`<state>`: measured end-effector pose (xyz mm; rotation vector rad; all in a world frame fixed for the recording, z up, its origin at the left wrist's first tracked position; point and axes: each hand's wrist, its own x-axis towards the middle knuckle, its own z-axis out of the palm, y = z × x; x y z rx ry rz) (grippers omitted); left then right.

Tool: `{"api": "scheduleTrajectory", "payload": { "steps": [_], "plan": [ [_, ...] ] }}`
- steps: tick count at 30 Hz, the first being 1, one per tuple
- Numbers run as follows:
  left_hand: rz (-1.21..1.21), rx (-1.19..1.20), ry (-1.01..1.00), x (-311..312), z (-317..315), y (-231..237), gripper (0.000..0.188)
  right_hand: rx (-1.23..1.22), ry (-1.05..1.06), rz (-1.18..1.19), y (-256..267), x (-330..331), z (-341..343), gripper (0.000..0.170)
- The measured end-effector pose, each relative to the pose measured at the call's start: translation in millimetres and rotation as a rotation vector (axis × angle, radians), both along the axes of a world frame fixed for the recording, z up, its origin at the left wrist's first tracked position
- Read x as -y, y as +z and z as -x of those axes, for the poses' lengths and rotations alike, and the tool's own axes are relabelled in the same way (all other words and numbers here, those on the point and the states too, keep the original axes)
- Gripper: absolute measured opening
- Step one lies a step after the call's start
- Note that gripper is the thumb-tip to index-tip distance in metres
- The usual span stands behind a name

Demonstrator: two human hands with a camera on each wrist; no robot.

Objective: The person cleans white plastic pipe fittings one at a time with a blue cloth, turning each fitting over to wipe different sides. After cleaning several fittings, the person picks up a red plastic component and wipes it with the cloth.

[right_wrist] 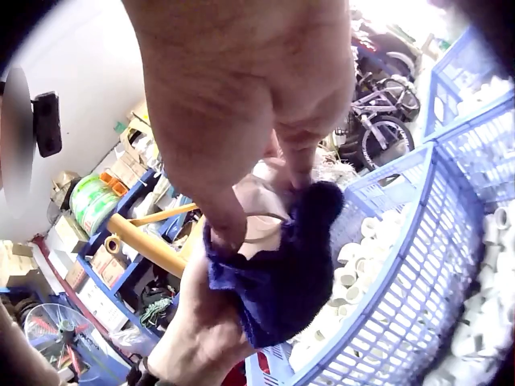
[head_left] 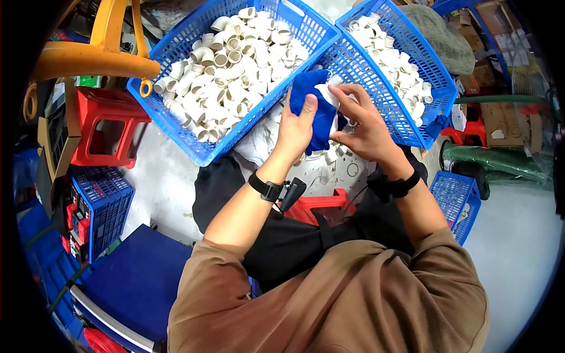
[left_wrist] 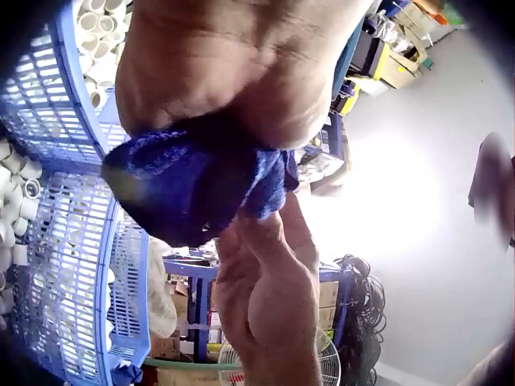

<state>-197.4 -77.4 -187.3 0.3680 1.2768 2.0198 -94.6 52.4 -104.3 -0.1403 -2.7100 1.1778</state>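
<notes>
In front of the body, my left hand (head_left: pixel 296 128) grips a dark blue cloth (head_left: pixel 306 105), its thumb lying over the front. Against the cloth sits a white plastic pipe fitting (head_left: pixel 325 94), which my right hand (head_left: pixel 369 126) pinches with bent fingers. The right wrist view shows the fitting's round open end (right_wrist: pixel 264 229) with the cloth (right_wrist: pixel 294 277) wrapped along its side. In the left wrist view the cloth (left_wrist: pixel 193 181) bunches below the palm and hides the fitting.
A large blue crate (head_left: pixel 206 154) full of white pipe fittings stands ahead, and a second crate (head_left: pixel 425 140) of them at the right. Loose fittings lie on the floor (head_left: pixel 318 176) beneath the hands. Red stools (head_left: pixel 100 141) and a yellow metal frame (head_left: pixel 88 62) stand at the left.
</notes>
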Motion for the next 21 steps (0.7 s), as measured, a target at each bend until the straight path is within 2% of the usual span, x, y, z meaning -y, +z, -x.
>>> {"api": "scheduleTrajectory", "payload": {
  "steps": [1,4,5,7,8,9,11,12,13,15,17,19,20,21],
  "plan": [
    [-0.041,0.135,-0.017,-0.3,1.2,3.0,0.057,0.000,0.002,-0.001,0.6,-0.2,0.0,0.090],
    [-0.112,0.284,0.039,-0.3,0.0,1.8,0.047,-0.058,0.051,0.676,4.4,7.1,-2.1,0.092],
    [-0.043,0.079,0.141,-7.5,-0.8,-10.6,0.043,-0.058,0.054,0.677,8.2,10.9,-1.0,0.092],
    [-0.173,0.213,0.085,-6.0,-6.8,-20.7,0.033,-0.110,0.153,0.605,14.5,16.5,1.5,0.095],
    [-0.082,0.206,0.073,-6.1,-5.1,-16.8,0.041,-0.112,0.127,0.561,15.6,13.8,0.9,0.094],
    [-0.131,0.199,0.125,-6.9,-3.4,-16.1,0.060,-0.166,0.106,0.490,12.2,6.7,1.5,0.095],
    [-0.248,-0.072,0.284,-5.2,0.9,11.0,0.071,-0.183,-0.004,0.289,11.3,-6.8,0.8,0.095],
    [-0.263,-0.211,0.332,-4.1,4.4,16.6,0.078,-0.179,-0.052,0.116,12.9,-11.0,1.4,0.093],
    [-0.210,-0.264,0.302,6.1,3.1,26.7,0.086,-0.179,-0.050,0.115,13.9,-10.7,3.2,0.093],
    [-0.017,-0.461,0.264,6.9,-3.5,7.3,0.091,-0.112,-0.100,-0.233,14.0,-5.5,6.3,0.089],
    [0.159,-0.836,0.234,3.1,-7.6,15.9,0.085,-0.072,-0.065,-0.243,9.9,8.0,8.8,0.086],
    [0.216,-0.743,0.310,-1.0,-13.2,14.5,0.071,-0.134,-0.021,-0.289,0.6,14.5,12.4,0.089],
    [0.220,-0.740,0.310,0.2,-12.1,11.4,0.071,-0.115,-0.042,-0.245,-2.3,14.9,12.1,0.090],
    [0.119,-0.478,0.205,0.3,-6.8,7.4,0.071,-0.119,-0.041,-0.245,0.1,15.0,11.0,0.090]
  ]
}}
